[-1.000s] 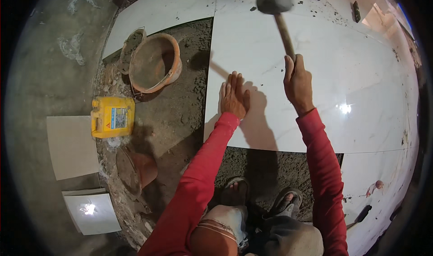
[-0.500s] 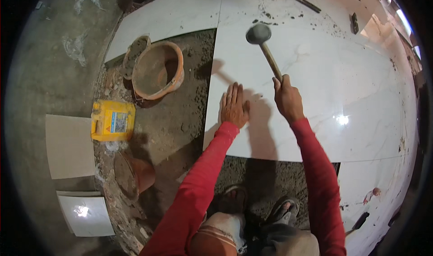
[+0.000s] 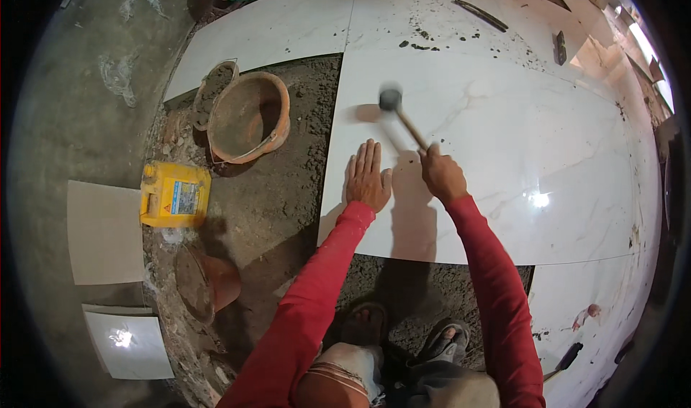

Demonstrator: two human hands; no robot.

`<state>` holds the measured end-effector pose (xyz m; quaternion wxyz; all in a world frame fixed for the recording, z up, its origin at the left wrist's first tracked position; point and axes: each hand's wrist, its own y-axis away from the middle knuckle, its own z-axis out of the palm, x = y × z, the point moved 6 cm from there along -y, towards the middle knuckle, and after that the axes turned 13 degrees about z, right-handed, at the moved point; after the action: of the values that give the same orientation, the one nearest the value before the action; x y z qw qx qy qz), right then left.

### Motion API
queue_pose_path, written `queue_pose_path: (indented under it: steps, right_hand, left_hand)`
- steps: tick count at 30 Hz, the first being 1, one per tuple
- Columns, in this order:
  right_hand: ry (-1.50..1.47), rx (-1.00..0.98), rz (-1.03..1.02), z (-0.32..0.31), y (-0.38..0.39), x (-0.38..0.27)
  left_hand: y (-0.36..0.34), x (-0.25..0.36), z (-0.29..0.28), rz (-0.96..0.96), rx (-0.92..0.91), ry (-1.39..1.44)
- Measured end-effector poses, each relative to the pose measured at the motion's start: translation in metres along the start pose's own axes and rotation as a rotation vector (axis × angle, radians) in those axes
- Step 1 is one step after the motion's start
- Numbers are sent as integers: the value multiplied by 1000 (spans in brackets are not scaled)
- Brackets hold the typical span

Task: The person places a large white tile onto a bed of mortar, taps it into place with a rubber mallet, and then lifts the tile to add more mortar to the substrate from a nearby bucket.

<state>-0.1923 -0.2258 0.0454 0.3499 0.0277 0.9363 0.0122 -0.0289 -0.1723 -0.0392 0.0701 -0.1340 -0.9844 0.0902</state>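
Nearest, toward six o'clock from the middle of the view, two sandalled feet stand on a dark grey bed of mortar. Two forearms in red sleeves reach up past them, one to each hand.

The left hand lies palm down on one large white tile with grey veining; its grip is spread flat, four fingers pointing to twelve o'clock, thumb set apart. The right hand has its grip closed round one black-headed mallet with a wooden handle. From that hand the mallet points to eleven o'clock, its blurred head just above the tile, beyond the left fingertips.

Around them are three orange-brown buckets: one tipped on its side at eight o'clock, and two at ten, a wide one and a smaller one just beside it. One yellow plastic jerrycan sits at nine, near one flat beige sheet.

Farther off, two crumpled clear plastic pieces lie toward ten o'clock, and one long dark tool lies at one.
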Motion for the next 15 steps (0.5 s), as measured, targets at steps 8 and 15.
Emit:
queue_pose_path:
  steps: [8, 15]
  right_hand:
    - [176, -72, 93, 17, 7, 17]
    - [-114, 21, 53, 3, 10, 25]
  left_hand:
    - [-3, 1, 1, 6, -17, 7]
    - [-4, 4, -1, 40, -4, -13]
